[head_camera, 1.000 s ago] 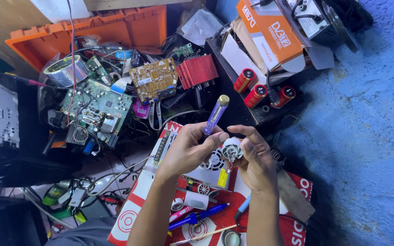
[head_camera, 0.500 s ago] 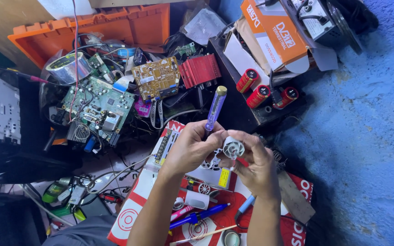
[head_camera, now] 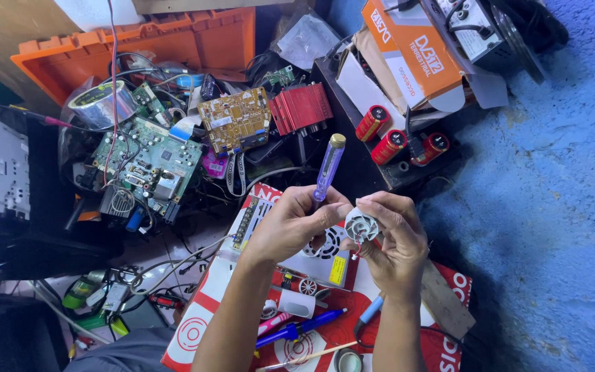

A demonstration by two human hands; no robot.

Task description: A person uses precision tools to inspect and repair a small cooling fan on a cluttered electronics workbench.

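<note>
Head view shows the left hand (head_camera: 296, 224) wrapped around a purple screwdriver (head_camera: 328, 167), its handle pointing up and away, tip hidden toward the small round motor (head_camera: 361, 224) that the right hand (head_camera: 394, 241) pinches in its fingertips. Both hands hover above a metal box (head_camera: 311, 258) lying on red cardboard (head_camera: 204, 320). Circuit boards (head_camera: 147, 162) and an orange crate (head_camera: 194, 41) crowd the left; bare blue floor (head_camera: 552, 207) lies open on the right.
</note>
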